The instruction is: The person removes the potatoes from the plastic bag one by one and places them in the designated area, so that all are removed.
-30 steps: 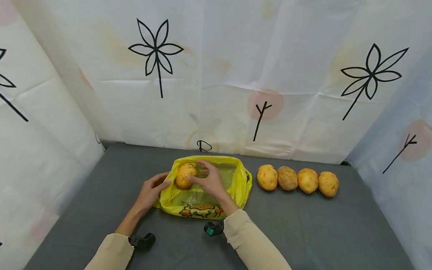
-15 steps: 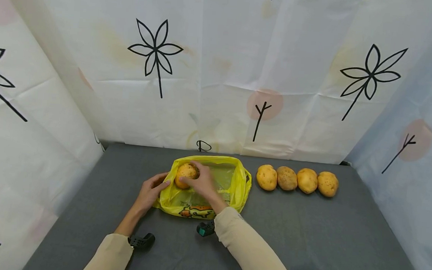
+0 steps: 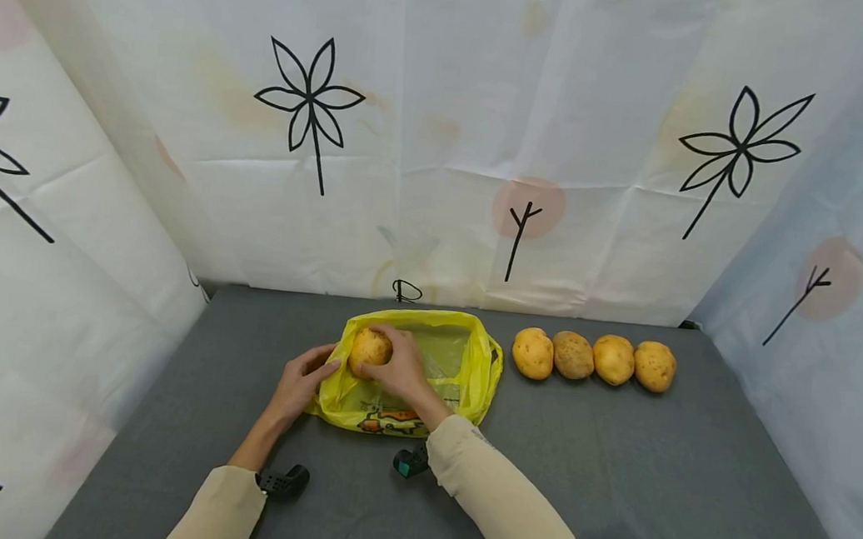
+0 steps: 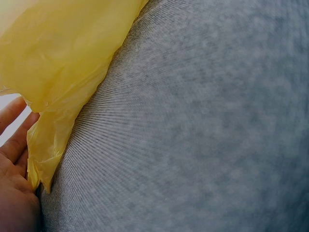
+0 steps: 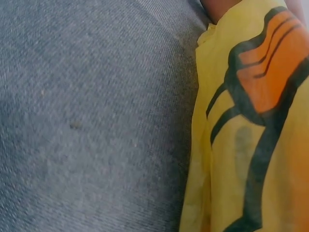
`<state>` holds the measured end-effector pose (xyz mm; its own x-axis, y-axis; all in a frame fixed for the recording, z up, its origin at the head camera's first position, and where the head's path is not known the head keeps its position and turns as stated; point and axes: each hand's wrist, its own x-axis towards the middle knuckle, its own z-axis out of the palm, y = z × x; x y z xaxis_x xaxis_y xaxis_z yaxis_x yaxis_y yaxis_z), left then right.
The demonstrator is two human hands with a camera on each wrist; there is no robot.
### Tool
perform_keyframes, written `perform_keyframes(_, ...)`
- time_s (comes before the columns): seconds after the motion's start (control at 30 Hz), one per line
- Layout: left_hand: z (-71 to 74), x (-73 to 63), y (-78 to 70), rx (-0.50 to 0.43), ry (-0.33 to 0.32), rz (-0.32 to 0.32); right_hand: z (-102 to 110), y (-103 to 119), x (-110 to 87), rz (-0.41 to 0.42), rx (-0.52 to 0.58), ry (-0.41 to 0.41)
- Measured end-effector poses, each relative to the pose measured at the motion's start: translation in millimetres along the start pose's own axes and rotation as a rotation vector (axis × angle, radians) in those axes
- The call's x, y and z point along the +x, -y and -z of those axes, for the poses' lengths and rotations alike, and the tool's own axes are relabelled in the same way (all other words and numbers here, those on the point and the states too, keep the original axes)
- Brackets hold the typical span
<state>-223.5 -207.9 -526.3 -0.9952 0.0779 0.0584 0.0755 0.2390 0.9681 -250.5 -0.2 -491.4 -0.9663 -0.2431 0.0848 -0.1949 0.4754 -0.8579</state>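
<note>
A yellow plastic bag (image 3: 435,320) lies with its mouth spread wide on the grey table. Inside its left end is a potato (image 3: 369,347), gripped by my right hand (image 3: 403,372) with the thumb on the near side and fingers on the far side. My left hand (image 3: 302,381) holds the bag's left edge, its thumb at the rim. In the left wrist view, fingers (image 4: 14,130) show beside the bag's yellow film (image 4: 63,63). The right wrist view shows the bag's printed side (image 5: 270,63); the potato is hidden there.
Several potatoes (image 3: 574,356) stand in a row on the grey cloth-covered table (image 3: 612,482), right of the bag. White patterned sheets (image 3: 441,136) rise behind the table and at both sides. Black bands (image 3: 283,481) sit at the wrists.
My right hand has moved left and closed around the potato in the bag, which has turned slightly. The left hand and the row of potatoes have stayed put.
</note>
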Motion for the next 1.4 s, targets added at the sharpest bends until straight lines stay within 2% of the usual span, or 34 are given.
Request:
perform_keyframes(0.2,0.3,0.3,0.1,0.007,0.001,0.0,6,3,-0.6,0.014,0.018,0.02)
perform_keyframes(0.47,0.5,0.0,-0.6,0.005,0.002,0.013,19,5,-4.8,0.046,0.141,0.037)
perform_keyframes(0.77,0.5,-1.3,-1.3,0.013,0.005,-0.016,39,5,-14.3,0.12,0.256,0.064)
perform_keyframes(1.07,0.8,-1.6,-0.8,0.018,0.004,-0.014,63,10,-27.3,0.149,0.389,0.109)
perform_keyframes(1.17,0.5,-2.1,-1.1,0.017,0.005,-0.014,72,15,-32.9,0.166,0.401,0.121)
perform_keyframes(1.4,0.4,-1.8,-0.8,0.016,0.004,-0.013,85,10,-37.9,0.208,0.403,0.126)
